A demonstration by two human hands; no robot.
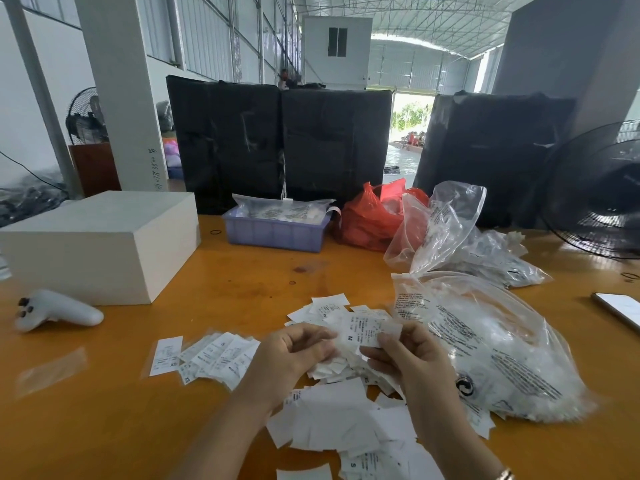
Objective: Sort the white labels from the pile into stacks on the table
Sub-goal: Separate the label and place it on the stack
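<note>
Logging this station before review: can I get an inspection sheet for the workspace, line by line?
Surface: orange wooden table, small dark stains.
Job's things: loose pile of white labels in front of the person; fanned row of sorted labels to its left; M label held up.
Clutter: clear bag of labels, red bag, purple tray, white box, white controller, phone.
Grippers: left hand and right hand both pinch the M label.
Cables: nothing seen on the table.
Surroundings: black wrapped bundles, fan, warehouse hall.
</note>
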